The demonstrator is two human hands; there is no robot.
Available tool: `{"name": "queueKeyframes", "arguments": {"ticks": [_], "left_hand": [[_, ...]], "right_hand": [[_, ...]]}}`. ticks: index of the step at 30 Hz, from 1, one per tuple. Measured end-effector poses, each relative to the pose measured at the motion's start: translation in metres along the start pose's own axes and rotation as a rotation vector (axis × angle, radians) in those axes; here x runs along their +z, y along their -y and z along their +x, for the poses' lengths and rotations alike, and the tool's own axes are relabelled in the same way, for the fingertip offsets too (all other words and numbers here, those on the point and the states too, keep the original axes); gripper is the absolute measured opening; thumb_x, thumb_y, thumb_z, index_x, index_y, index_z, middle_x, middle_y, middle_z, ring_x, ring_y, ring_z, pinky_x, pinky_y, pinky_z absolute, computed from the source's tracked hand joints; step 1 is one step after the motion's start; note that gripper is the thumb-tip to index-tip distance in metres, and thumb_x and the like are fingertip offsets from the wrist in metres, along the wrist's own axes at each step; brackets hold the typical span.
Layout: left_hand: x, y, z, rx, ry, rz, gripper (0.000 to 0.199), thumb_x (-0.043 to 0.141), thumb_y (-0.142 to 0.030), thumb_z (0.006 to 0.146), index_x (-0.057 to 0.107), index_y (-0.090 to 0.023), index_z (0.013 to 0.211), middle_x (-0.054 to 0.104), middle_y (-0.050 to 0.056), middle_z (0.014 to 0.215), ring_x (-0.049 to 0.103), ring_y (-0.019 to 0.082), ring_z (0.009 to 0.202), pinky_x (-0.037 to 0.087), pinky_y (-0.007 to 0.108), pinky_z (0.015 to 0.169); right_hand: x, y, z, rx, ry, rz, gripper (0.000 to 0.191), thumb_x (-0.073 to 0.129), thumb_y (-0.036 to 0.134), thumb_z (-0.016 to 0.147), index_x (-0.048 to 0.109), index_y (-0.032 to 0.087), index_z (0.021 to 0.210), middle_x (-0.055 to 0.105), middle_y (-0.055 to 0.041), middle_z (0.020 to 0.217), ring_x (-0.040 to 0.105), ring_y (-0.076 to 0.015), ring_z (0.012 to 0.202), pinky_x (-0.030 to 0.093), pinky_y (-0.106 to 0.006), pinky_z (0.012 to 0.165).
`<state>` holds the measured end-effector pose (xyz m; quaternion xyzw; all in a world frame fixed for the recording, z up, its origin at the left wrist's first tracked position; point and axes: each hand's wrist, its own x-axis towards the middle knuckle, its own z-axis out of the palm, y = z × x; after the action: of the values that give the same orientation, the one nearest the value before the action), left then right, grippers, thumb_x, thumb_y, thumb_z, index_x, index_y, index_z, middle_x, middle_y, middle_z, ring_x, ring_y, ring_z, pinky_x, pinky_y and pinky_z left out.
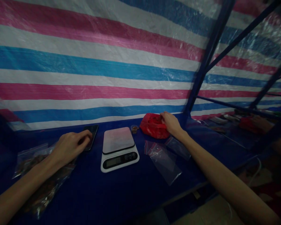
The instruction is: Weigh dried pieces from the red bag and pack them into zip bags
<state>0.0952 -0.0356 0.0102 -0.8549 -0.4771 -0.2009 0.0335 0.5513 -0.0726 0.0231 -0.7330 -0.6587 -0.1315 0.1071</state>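
Note:
My left hand (71, 144) hovers or rests at the left edge of a dark phone (93, 134), its fingers curled in with nothing visible in them. Under and behind that wrist lie zip bags filled with brown pieces (45, 187). At the back of the table, my right hand (170, 123) has its fingers closed at the rim of an open red plastic bag (154, 129); the fingertips are partly hidden inside. A white kitchen scale (119, 140) stands between my hands, its plate bare. Right behind it is a small clear cup (134, 128) with something brown in it.
Flat zip bags (165, 162) lie in front of the red bag. Blue metal posts (201, 75) rise at the right, and a striped plastic sheet (96, 62) hangs behind the blue table (103, 197). Another person's hand (259, 122) is at a second red bag (245, 123), far right.

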Motion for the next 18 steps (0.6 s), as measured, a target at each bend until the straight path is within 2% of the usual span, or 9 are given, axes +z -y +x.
{"name": "queueKeyframes", "arguments": {"ticks": [3,6,9,13,18], "left_hand": [[0.000,0.000,0.000,0.008,0.007,-0.006,0.038,0.036,-0.043,0.095,0.070,-0.026,0.095,0.069,0.003,0.066,0.065,0.023,0.061,0.037,0.032,0.060],[0.001,0.001,0.000,0.006,0.022,-0.004,0.041,0.034,-0.044,0.096,0.070,-0.025,0.097,0.069,0.003,0.066,0.066,0.023,0.062,0.038,0.031,0.061],[0.002,0.003,0.000,0.007,0.030,0.003,0.043,0.034,-0.045,0.096,0.071,-0.024,0.098,0.071,0.003,0.068,0.067,0.023,0.063,0.038,0.031,0.062],[0.002,0.004,0.000,0.006,0.022,0.024,0.043,0.033,-0.046,0.097,0.070,-0.024,0.099,0.072,0.003,0.070,0.068,0.024,0.065,0.038,0.032,0.063],[0.003,0.003,0.001,0.021,-0.006,0.009,0.042,0.035,-0.046,0.096,0.071,-0.025,0.097,0.070,0.003,0.064,0.064,0.023,0.057,0.036,0.033,0.059]], "right_hand": [[0.011,-0.001,0.016,-0.015,0.023,0.023,0.028,0.046,0.014,0.099,0.069,0.011,0.113,0.071,-0.0182,0.116,0.066,-0.0264,0.108,0.045,-0.029,0.090],[0.025,-0.003,0.026,-0.040,0.068,0.056,0.023,0.054,0.019,0.097,0.072,0.012,0.109,0.073,-0.0170,0.113,0.068,-0.0255,0.101,0.045,-0.027,0.081],[0.033,-0.006,0.028,-0.039,0.061,0.079,0.023,0.053,0.016,0.094,0.073,0.012,0.106,0.073,-0.0171,0.108,0.067,-0.0247,0.095,0.042,-0.027,0.076],[0.033,-0.010,0.027,-0.042,0.041,0.122,0.021,0.053,0.015,0.092,0.073,0.011,0.096,0.074,-0.0151,0.097,0.065,-0.0226,0.085,0.039,-0.027,0.072],[0.027,-0.010,0.024,-0.061,-0.027,0.213,0.021,0.049,0.013,0.091,0.070,0.011,0.089,0.073,-0.0142,0.092,0.061,-0.0220,0.080,0.039,-0.029,0.073]]}}
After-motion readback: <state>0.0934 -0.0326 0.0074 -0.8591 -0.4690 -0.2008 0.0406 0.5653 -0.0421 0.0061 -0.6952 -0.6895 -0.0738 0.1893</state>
